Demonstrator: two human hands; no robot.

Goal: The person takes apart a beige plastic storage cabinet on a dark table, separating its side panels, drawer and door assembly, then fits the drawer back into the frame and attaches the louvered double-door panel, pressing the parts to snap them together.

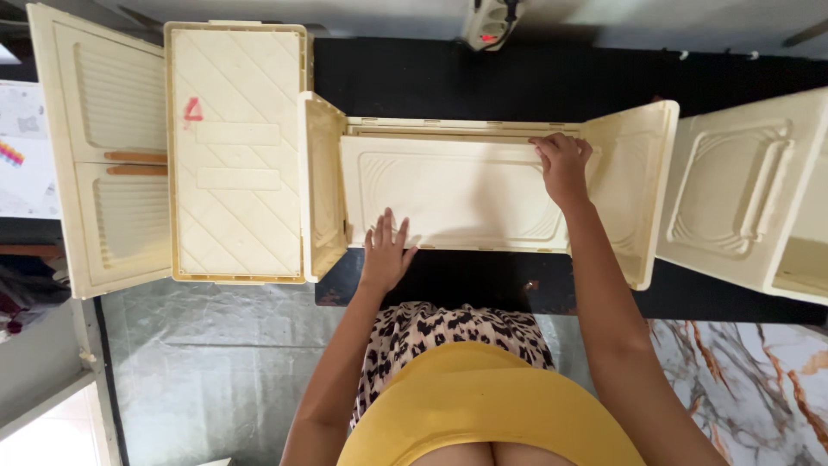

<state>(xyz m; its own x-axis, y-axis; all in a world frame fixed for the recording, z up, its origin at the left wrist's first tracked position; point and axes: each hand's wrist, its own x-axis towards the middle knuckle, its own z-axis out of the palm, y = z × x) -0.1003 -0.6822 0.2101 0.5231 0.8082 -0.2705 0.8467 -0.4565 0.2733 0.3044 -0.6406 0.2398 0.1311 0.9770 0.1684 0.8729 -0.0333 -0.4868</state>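
- The left hand [385,253] lies flat on the near left part of the cream plastic panel [453,192], with its fingers [390,226] spread and straight; it holds nothing, it only presses on the surface.
- The right hand [562,161] rests on the far right part of the same panel, near the upper edge. Its fingers [545,148] are bent down onto the plastic, but I cannot tell if they grip the edge or only touch it.
- The panel lies flat on the black desk [483,82], in the middle, directly before the person.
- A left side flap [324,185] and a right side flap [634,185] stand up at the two ends of the panel, both tilted outward.
- To the left lies a folded cream crate [235,155] with diagonal lines and a red mark [193,110].
- Further left is a ribbed cream panel [108,147], touching the folded crate.
- To the right stands another cream crate part [742,194] with a moulded handle shape.
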